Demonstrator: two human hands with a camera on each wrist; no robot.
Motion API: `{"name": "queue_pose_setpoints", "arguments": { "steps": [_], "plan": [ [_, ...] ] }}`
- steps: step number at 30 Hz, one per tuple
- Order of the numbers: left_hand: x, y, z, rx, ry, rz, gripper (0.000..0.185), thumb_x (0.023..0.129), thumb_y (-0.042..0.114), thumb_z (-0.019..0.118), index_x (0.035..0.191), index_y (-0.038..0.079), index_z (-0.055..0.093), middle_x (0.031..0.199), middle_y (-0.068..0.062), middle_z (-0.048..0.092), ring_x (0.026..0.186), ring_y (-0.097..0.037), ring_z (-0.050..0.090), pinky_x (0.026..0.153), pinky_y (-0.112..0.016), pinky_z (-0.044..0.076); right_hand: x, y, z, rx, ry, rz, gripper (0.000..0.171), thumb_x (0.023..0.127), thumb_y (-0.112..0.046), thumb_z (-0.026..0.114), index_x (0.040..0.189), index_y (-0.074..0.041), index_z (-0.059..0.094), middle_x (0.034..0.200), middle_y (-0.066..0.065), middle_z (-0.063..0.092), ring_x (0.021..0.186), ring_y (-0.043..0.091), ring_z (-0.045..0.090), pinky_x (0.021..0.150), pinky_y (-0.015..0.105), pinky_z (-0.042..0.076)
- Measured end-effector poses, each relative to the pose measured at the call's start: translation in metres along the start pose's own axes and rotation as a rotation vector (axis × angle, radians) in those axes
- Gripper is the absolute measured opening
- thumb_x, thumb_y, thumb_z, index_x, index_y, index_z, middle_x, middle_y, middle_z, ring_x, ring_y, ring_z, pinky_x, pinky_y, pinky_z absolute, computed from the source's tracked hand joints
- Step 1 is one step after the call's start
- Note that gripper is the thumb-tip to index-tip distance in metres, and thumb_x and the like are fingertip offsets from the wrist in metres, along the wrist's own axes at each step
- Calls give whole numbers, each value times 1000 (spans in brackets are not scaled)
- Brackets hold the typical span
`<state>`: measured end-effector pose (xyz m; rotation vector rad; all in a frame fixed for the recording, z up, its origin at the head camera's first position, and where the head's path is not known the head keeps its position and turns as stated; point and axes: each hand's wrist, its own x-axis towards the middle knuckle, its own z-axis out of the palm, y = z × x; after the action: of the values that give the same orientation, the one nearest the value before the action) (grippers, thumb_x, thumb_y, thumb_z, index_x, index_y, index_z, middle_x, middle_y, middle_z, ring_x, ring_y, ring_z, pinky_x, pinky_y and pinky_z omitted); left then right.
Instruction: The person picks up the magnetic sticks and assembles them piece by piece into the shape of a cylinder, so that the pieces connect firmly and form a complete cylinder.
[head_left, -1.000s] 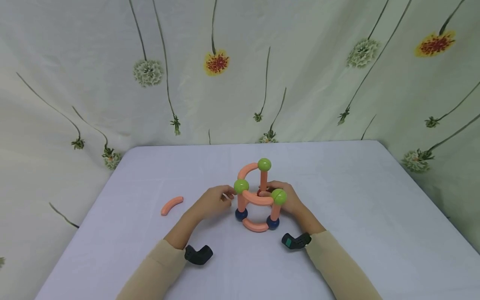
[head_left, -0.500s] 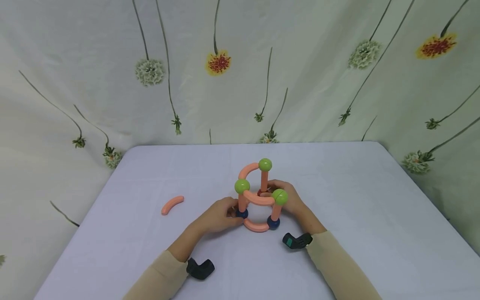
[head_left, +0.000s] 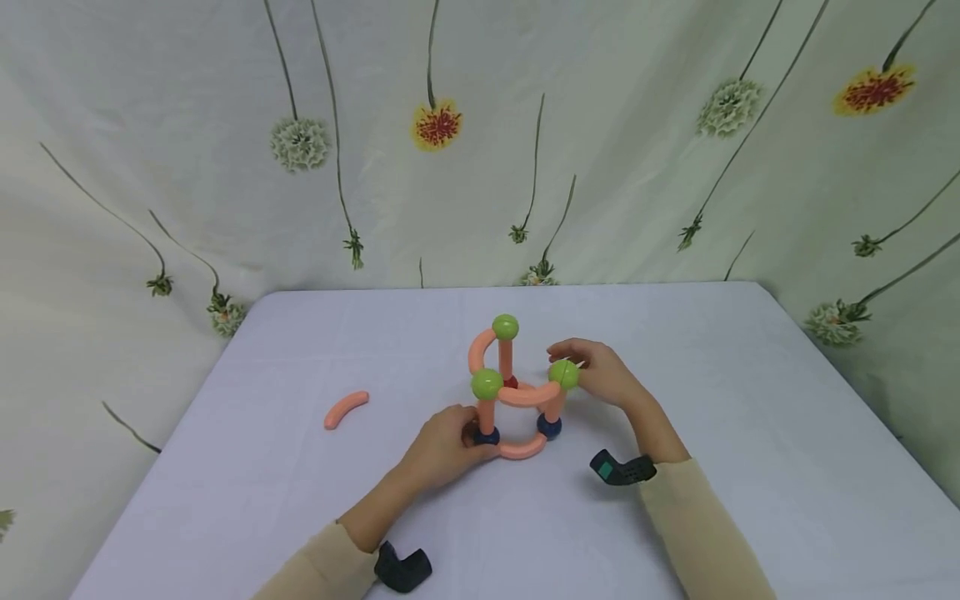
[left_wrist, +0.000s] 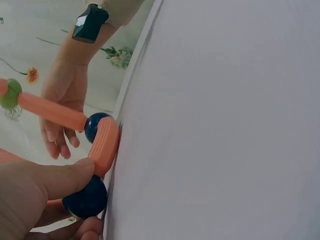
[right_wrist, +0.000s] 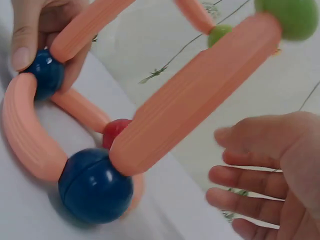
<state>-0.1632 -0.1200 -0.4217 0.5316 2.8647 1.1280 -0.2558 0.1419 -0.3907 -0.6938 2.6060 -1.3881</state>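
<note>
A building-toy frame of orange rods and coloured balls stands on the table in the head view. Its upper corners are green balls (head_left: 487,383), and a red ball (head_left: 511,382) sits at the back of its base. My left hand (head_left: 446,442) holds the dark blue ball at the base's left corner; in the left wrist view, thumb and fingers pinch this blue ball (left_wrist: 87,200). To the right, my right hand (head_left: 603,371) hovers behind the right green ball (head_left: 563,374). In the right wrist view its fingers (right_wrist: 250,180) are spread beside an orange rod (right_wrist: 195,95), holding nothing.
A loose curved orange rod (head_left: 347,410) lies on the white tabletop (head_left: 247,467), left of the frame. Behind the table hangs a flower-printed cloth (head_left: 615,142). Each wrist wears a black camera (head_left: 622,468).
My left hand has come down from beside the left green ball to grip the blue one below. My right hand has let go near the red ball and drawn back rightward. The frame has turned.
</note>
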Motion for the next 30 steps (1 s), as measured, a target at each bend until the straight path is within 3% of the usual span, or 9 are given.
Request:
{"name": "queue_pose_setpoints", "arguments": {
  "steps": [5, 9, 12, 17, 20, 23, 28, 30],
  "plan": [
    [3, 7, 11, 20, 64, -34, 34, 81, 31, 80, 100, 7, 67, 75, 5, 53, 67, -10, 49, 57, -25, 41, -3, 3, -12, -74, -117, 13, 29, 88, -4, 60, 116, 2, 64, 106, 12, 66, 96, 27, 60, 77, 38, 50],
    [9, 15, 20, 72, 112, -71, 36, 79, 34, 82, 96, 6, 65, 72, 5, 55, 63, -9, 50, 53, -25, 41, -3, 11, -10, -69, -224, 34, 35, 84, -6, 63, 118, 1, 61, 111, 13, 64, 96, 26, 61, 80, 39, 51],
    [15, 23, 25, 128, 140, -117, 39, 77, 37, 82, 93, 6, 64, 73, 3, 60, 63, -10, 54, 52, -25, 41, -1, 17, 0, -52, -190, 64, 36, 84, -17, 70, 117, -4, 62, 112, 11, 64, 97, 24, 61, 83, 41, 50],
    [22, 33, 33, 151, 149, -152, 39, 77, 36, 83, 92, 5, 64, 77, -2, 65, 65, -14, 59, 54, -30, 46, 5, 24, 21, -61, -13, 90, 39, 85, -30, 75, 114, -7, 64, 100, 6, 65, 91, 21, 61, 80, 38, 49],
    [23, 37, 36, 103, 124, -138, 37, 78, 31, 81, 95, 3, 65, 74, -1, 64, 64, -14, 58, 55, -30, 47, 6, 27, 30, -59, 73, 105, 36, 86, -28, 75, 112, -7, 64, 95, 4, 65, 86, 20, 60, 76, 35, 48],
    [22, 39, 37, 55, 73, -74, 32, 81, 25, 79, 98, 2, 65, 67, 3, 58, 59, -10, 53, 53, -27, 43, 6, 30, 34, -58, 136, 113, 32, 86, -23, 72, 110, -4, 62, 92, 6, 65, 83, 21, 59, 72, 35, 48],
    [18, 42, 34, 34, -112, 63, 21, 84, 23, 75, 92, 10, 60, 69, 9, 53, 56, -6, 49, 53, -22, 41, 5, 31, 37, -47, 178, 122, 32, 87, -17, 67, 114, 0, 65, 102, 13, 69, 96, 27, 63, 83, 43, 50],
    [16, 43, 32, 44, -189, 92, 25, 85, 26, 74, 99, 11, 60, 76, 10, 54, 62, -4, 51, 57, -20, 43, 5, 31, 38, -58, 167, 104, 34, 88, -16, 67, 119, -1, 65, 111, 15, 68, 106, 30, 62, 91, 46, 48]
  ]
}}
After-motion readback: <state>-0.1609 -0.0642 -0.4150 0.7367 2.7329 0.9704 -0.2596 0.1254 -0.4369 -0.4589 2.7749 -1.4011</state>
